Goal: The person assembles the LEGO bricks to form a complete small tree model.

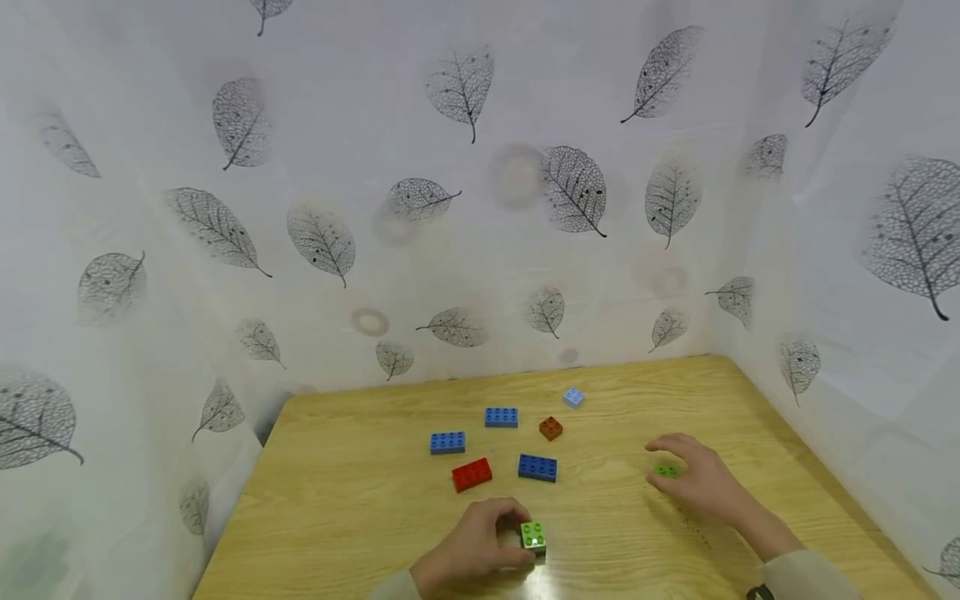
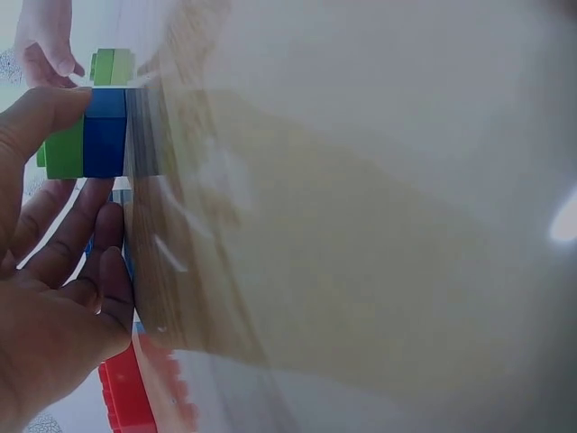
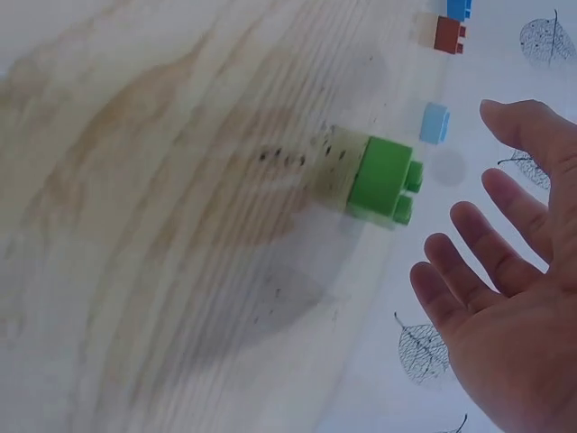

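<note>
Left grip (image 1: 477, 540) holds green-on-blue stack (image 1: 533, 536), near side of bench (image 1: 337, 508). Right grip (image 1: 702, 482) spread wide by green brick (image 1: 666, 471), farther right — apparently no contact. Best closed low, square to its sides.

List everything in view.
Table: one, yellowish, foreground
Leaf-printed backdrop: one, whitish, around table
Palest brick: one, light blue, farthest back
Brown brick: one, brown, centre back
Long bricks: three, blue, centre
Red brick: one, red, centre
Lone green brick: one, green, table's right
Stacked bricks: two, green over blue, front centre
Specks: several, dark, table's right
Left hand: one, bare, holding stacked bricks
Right hand: one, bare, beside lone green brick
Sleeves: two, pale, forearms
Wrist item: one, black, right cuff
</note>
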A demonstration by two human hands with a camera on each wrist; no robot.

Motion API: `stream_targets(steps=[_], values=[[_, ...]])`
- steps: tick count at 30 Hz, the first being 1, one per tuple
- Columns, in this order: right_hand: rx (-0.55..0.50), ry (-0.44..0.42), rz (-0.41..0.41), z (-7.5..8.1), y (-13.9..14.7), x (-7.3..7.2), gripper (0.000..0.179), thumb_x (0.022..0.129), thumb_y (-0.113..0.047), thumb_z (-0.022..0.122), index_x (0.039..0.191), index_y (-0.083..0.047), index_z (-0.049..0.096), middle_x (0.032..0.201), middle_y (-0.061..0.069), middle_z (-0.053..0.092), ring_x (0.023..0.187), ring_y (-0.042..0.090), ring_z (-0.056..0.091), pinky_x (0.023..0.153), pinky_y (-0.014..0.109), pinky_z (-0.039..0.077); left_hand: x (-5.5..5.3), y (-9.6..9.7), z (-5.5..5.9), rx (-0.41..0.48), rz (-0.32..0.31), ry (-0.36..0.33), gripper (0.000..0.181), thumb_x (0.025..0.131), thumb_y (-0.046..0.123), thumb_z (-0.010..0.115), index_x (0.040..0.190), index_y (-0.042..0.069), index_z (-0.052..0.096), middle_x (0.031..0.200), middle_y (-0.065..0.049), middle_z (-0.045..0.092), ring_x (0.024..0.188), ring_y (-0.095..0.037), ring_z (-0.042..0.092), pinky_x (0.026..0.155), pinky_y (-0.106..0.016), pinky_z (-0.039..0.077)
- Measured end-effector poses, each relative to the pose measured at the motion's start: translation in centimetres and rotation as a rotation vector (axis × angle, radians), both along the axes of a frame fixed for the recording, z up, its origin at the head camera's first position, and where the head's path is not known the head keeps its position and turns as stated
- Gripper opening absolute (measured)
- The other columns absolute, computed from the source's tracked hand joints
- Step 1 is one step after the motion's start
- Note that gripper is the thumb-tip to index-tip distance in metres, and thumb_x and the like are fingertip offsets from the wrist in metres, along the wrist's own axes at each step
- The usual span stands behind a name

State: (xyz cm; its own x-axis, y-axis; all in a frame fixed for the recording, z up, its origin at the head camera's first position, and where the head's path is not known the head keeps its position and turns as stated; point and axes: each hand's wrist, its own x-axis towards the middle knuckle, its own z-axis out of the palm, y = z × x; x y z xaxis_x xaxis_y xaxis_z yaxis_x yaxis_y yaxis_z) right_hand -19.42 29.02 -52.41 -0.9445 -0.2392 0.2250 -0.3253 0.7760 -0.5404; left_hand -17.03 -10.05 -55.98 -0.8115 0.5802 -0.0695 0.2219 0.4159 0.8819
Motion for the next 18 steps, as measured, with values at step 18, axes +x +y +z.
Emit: stream_targets(steps=[18], values=[[-0.015,-0.126,-0.029,-1.2,2.8,0.0,0.053,0.083,-0.026,0.09,0.126,-0.002,0.071,0.133,0.024,0.069,0.135,0.064,0.045,0.107,0.077,0.035,0.1,0.0,0.3,0.013,0.015,-0.021,0.03,0.085,0.027,0.089,0.112,0.025,0.073,0.107,0.019,0.069,0.098,0.002,0.061,0.09,-0.02,0.05]])
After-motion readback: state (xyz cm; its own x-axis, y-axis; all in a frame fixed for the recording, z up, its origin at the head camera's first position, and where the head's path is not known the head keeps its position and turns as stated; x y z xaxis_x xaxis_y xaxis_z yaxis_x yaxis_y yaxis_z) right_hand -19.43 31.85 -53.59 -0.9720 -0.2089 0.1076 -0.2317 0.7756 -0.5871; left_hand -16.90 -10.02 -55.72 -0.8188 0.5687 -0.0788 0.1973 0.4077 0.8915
